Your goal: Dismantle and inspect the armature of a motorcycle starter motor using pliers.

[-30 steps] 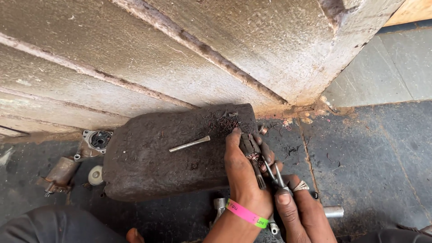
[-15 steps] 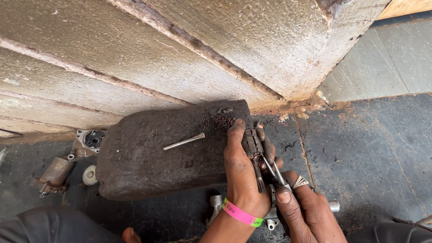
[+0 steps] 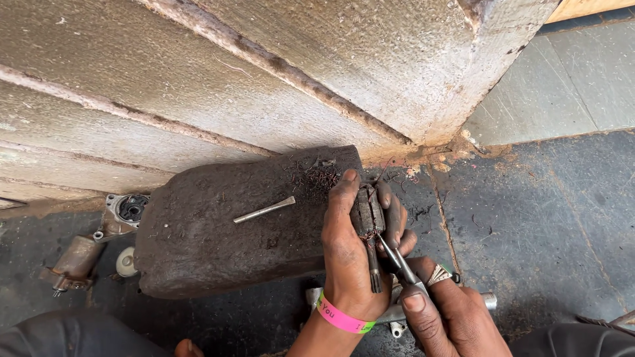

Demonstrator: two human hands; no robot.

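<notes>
While left hand [image 3: 350,251] fingers grip a ridged cylindrical armature [image 3: 367,215], right hand [image 3: 450,314] fingers pinch slim steel pliers [image 3: 397,261], rough dark stone block [image 3: 218,231].

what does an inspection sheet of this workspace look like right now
surface: dark stone block on grimy floor
job's things: small motor armature gripped by left hand; right hand works pliers against it
clutter: metal pin on block; motor housing parts at its left; copper wire scraps
hands: both closed on their items
cables: nothing seen
surroundings: rough concrete wall
</notes>
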